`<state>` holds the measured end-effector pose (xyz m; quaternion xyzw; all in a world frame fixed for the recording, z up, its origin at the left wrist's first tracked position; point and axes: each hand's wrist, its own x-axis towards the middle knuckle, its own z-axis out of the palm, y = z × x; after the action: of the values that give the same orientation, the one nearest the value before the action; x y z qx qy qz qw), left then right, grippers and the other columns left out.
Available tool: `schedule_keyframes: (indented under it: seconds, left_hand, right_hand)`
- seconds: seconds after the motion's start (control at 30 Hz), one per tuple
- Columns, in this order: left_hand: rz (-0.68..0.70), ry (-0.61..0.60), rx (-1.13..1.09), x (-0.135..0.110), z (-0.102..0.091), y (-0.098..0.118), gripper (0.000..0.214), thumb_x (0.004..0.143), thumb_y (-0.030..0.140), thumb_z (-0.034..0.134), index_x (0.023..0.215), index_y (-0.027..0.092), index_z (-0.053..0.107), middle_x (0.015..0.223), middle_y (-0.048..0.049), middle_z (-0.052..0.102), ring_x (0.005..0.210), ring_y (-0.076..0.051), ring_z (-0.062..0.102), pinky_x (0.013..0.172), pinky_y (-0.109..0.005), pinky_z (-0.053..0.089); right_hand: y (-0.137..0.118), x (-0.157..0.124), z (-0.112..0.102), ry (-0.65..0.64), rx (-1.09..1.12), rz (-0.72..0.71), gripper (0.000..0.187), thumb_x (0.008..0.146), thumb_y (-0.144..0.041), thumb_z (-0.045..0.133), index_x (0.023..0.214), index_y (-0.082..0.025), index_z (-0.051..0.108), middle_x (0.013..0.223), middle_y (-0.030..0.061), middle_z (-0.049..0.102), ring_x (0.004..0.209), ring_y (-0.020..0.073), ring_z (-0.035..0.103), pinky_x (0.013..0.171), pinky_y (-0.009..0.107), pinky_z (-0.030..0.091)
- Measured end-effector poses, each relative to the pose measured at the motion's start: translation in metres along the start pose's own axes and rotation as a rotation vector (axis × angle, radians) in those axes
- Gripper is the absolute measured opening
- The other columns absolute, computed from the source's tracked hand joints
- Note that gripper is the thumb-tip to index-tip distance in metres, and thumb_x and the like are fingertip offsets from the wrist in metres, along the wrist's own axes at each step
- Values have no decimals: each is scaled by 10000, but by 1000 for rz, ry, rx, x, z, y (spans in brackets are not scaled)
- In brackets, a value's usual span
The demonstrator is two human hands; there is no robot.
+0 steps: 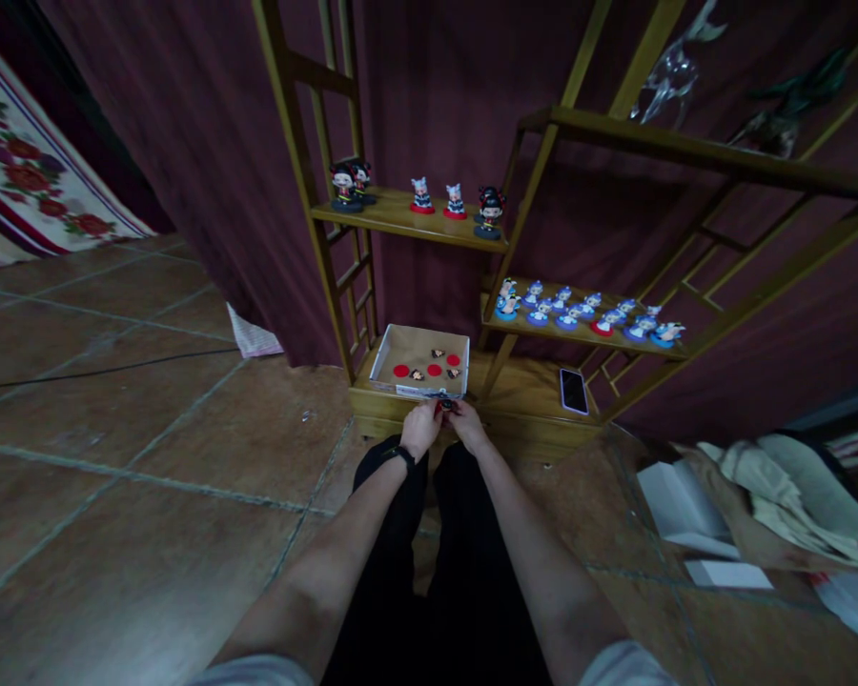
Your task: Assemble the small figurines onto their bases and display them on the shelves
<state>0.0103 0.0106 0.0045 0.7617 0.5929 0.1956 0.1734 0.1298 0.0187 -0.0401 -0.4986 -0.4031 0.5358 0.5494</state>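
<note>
Both my hands meet just in front of the shallow cardboard box (382, 360), with fingers closed around a small red-and-black figurine (446, 406). My left hand (421, 426), with a dark band at its wrist, grips it from the left. On its right side my right hand (466, 423) pinches it; the fingers hide much of its shape. Inside the box lie several pieces: red discs, one of them a red disc (401, 371) at the left, and small dark-haired figurine pieces, such as the figurine piece (417, 375) near the front.
The wooden shelf unit (415, 219) carries black-haired figurines (489, 213) and grey-white figurines on red bases (421, 196). Several blue-and-white figurines (567, 312) stand on the right shelf. A phone (573, 392) lies below them. White boxes (686, 505) sit on the tiled floor.
</note>
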Motion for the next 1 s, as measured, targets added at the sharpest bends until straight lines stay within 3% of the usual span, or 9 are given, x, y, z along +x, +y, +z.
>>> schedule_keyframes:
  seconds: [0.17,0.5,0.73,1.0]
  left_hand:
    - [86,39,143,1,-4,3,427,874,254,400,1291,164,387,1121,-148,581,932,-220,609,769,-305,463]
    - [179,44,300,0,-11,3,323,891,203,326,1176,134,462,1033,-140,561,912,-208,590,765,-307,461]
    - [265,91,388,-6,-10,1,356,877,154,333,1214,95,430,1047,-164,558,948,-227,559,767,-319,440]
    - [271,128,393,-18,-13,3,408,876,135,328,1274,64,383,1041,-184,559,958,-244,541,780,-346,414]
  right_hand:
    - [-4,0,6,51,126,23,339,540,-255,675,871,-215,611,832,-11,675,736,149,614,731,320,502]
    - [-13,-1,11,36,202,95,375,510,-241,728,866,-215,616,825,-3,675,706,144,608,680,303,507]
    - [-12,-2,5,17,175,95,427,514,-157,699,927,-229,618,842,-7,667,693,126,602,643,266,505]
    - [-22,-10,6,-76,121,20,449,535,-137,634,972,-235,611,1015,4,650,859,151,591,710,263,503]
